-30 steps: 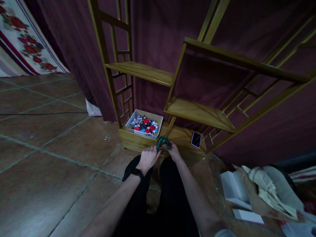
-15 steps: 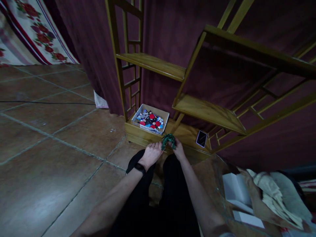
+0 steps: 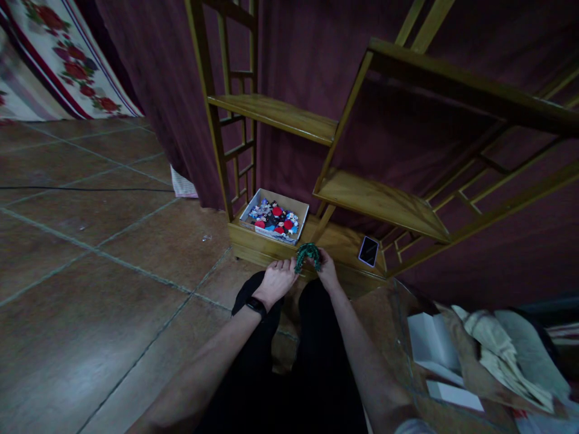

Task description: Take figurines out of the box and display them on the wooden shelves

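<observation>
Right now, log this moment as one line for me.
left hand: holding arched green figure; right hand: holding its other end; open white cardboard box: on yellow-brown wooden bottom shelf

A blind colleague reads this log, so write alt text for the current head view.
A person's left hand and right hand hold a green arched object before a wooden shelf unit. On the unit's bottom board, an open box of small colourful items stands at left, and a phone lies at right.
</observation>
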